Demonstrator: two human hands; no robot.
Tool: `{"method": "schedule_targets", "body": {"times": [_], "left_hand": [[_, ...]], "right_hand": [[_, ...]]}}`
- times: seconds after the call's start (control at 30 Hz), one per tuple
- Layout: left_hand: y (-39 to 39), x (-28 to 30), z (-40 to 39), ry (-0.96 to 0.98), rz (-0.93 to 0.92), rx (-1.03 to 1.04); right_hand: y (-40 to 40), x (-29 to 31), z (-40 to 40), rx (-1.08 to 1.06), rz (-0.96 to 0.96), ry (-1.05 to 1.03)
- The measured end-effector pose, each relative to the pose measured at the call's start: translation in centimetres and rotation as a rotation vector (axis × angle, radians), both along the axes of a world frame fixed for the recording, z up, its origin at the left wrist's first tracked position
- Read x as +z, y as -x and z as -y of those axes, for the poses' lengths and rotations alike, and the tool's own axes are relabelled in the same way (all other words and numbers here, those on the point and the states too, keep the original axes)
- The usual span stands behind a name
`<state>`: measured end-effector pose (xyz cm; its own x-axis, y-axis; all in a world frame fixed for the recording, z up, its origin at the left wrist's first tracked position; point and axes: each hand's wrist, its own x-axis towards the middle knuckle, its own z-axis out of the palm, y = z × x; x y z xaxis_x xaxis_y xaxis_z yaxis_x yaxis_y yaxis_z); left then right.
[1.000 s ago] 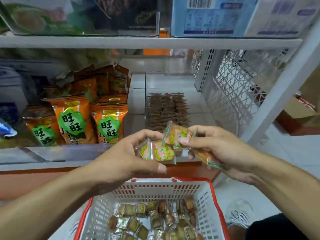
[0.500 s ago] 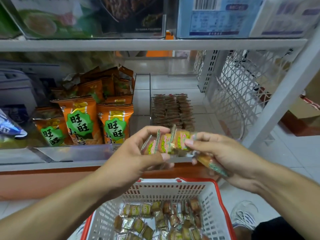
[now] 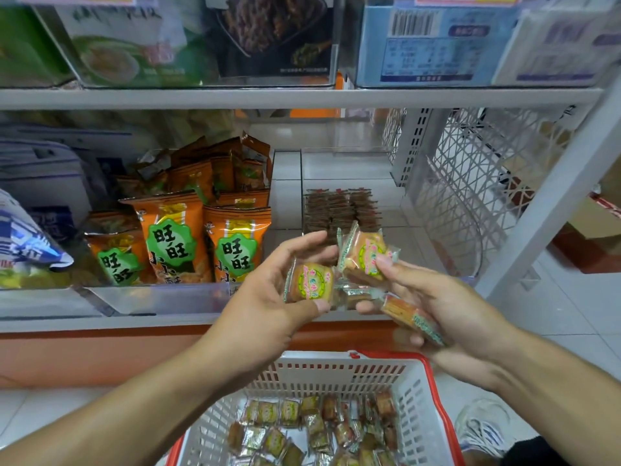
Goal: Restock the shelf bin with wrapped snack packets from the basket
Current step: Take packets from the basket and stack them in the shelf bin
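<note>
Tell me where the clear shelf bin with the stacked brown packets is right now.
In the head view the clear shelf bin sits on the lower shelf at centre, right of the orange snack bags, directly behind both hands' packets.

Your two forearms enter from the bottom corners, both bare to the frame edge — no sleeves, watch, bracelet or rings show. Your left hand (image 3: 268, 297) and right hand (image 3: 447, 307) wear no gloves; the fingernails are short and unpainted. Low at the right, you wear a white mesh-patterned sneaker (image 3: 484, 428) with pale laces, and beside it a patch of dark clothing (image 3: 537, 454) — too little shows to name the garment.
</note>
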<state>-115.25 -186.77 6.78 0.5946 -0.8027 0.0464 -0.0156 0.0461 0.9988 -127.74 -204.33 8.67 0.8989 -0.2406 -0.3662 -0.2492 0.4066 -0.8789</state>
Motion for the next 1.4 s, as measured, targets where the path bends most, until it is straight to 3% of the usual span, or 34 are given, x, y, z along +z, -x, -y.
{"method": "schedule_targets", "body": {"times": [0.1, 0.3, 0.53, 0.67, 0.77, 0.83, 0.9, 1.03, 1.17, 1.3, 1.4], "left_hand": [[0.3, -0.1, 0.0, 0.013, 0.088, 0.072], [0.9, -0.5, 0.0, -0.04, 0.247, 0.028], [1.0, -1.3, 0.7, -0.117, 0.348, -0.02], [0.9, -1.5, 1.3, -0.184, 0.477, -0.04], [0.8, -1.9, 1.9, -0.339, 0.768, -0.05], [0.8, -2.5, 2.3, -0.418, 0.906, -0.083], [0.6, -3.1, 2.7, -0.48, 0.993, -0.112], [0.6, -3.9, 3.1, -0.511, 1.077, -0.143], [0.7, -4.2, 3.1, -0.507, 1.108, -0.141], [0.6, -4.1, 3.0, -0.497, 1.116, -0.149], [0.5, -4.1, 2.9, -0.48, 1.117, -0.147]], "right_hand": [[0.3, -0.3, -0.5, 0.097, -0.028, 0.007], [0.5, -0.3, -1.1, 0.193, -0.018, 0.026], [-0.1, 0.9, 0.3, 0.131, 0.046, 0.115], [-1.9, 2.2, 4.3, -0.05, 0.034, 0.439], [-3.1, 1.9, 8.5, -0.102, -0.109, 0.961], [-4.0, 1.5, 10.6, 0.01, -0.235, 1.303], [-5.0, 0.8, 11.7, 0.2, -0.361, 1.456], [-7.5, -0.7, 11.6, 0.454, -0.548, 1.437], [-9.2, -2.0, 11.1, 0.525, -0.536, 1.424], [-9.6, -2.6, 10.3, 0.499, -0.512, 1.442], [-9.6, -2.5, 9.8, 0.418, -0.528, 1.346]]}}
